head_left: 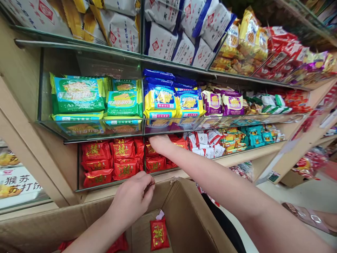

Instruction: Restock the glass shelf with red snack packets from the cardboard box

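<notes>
Above the cardboard box (189, 211), my left hand (135, 192) is closed, its fingers curled inward; what they hold, if anything, is hidden. My right hand (159, 144) reaches into the lowest glass shelf bin, under the middle shelf, and its fingers are out of sight behind the shelf edge. Red packets with gold print (125, 169) are stacked in that bin, left of my right hand, and more red packets (156, 164) lie just below it. One red packet (159, 233) lies flat on the box bottom, beside a small pale scrap (159, 215).
Green soda biscuit packs (78, 95), blue and yellow packs (160, 96) and purple packs (233, 103) fill the middle shelf (118, 135). White packs (163, 41) stand above. At the right, a person's sandalled foot (313, 216) rests on the floor.
</notes>
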The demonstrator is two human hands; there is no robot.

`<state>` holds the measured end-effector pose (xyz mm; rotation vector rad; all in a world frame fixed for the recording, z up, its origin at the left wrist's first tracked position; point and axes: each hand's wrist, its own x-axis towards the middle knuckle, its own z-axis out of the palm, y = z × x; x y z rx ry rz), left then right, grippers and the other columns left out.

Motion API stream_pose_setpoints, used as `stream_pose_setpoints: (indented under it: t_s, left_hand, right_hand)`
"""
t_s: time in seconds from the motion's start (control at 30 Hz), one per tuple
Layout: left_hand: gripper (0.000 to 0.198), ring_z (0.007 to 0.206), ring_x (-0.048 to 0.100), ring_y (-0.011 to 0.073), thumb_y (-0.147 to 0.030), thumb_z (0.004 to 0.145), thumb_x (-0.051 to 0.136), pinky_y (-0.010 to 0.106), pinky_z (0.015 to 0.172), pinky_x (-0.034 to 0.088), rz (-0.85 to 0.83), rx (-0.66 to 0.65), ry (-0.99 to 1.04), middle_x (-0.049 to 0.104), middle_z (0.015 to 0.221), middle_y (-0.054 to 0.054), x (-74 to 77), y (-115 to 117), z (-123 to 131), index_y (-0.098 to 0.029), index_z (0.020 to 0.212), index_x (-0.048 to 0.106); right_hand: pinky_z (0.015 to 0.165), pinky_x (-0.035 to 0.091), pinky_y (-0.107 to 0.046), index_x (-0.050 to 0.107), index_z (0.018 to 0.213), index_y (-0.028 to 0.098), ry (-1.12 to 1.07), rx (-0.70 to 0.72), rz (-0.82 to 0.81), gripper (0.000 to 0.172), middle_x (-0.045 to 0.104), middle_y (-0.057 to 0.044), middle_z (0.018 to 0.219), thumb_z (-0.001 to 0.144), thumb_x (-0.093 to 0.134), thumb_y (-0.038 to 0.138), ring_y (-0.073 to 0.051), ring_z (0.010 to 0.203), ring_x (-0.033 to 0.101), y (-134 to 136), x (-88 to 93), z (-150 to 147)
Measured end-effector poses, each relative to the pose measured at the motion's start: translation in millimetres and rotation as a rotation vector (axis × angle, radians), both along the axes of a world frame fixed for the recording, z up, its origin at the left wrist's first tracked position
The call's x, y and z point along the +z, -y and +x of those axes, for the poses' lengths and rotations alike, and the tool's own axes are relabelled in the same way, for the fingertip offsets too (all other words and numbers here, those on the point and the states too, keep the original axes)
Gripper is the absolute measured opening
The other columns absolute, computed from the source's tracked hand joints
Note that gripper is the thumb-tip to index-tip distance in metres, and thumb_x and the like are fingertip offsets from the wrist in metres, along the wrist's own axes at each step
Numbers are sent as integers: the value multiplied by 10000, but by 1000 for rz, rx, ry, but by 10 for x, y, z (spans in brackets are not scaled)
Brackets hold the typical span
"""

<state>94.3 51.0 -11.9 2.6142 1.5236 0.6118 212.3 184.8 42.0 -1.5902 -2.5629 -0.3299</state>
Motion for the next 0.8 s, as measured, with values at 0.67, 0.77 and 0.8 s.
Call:
stream_pose_setpoints:
  t_s: [0.67,0.77,0.8]
  left_hand:
    - [600,1264,246,289,-147,701,455,444,985,287,-414,-317,-347,262,1404,123,-1031,346,195,-185,1290,347]
    - [615,1259,249,306,-218,696,477,465,980,277,-512,-179,-314,272,1400,130,-1186,281,155,-185,1296,345]
    - [609,1251,263,315,-233,684,494,476,979,269,-524,-169,-310,303,1385,133,-1210,266,150,-183,1279,373]
  right_hand:
    - [866,311,-377,573,873,100,-71,264,322,170,532,-146,1013,807,422,141,-247,1046,382,813,-309,394]
    - [873,317,-368,585,816,119,-107,302,281,145,538,-125,997,809,449,169,-242,1063,359,1038,-495,518]
    - [879,314,-371,588,791,120,-112,307,265,145,547,-120,973,807,451,163,-240,1055,365,1063,-536,536]
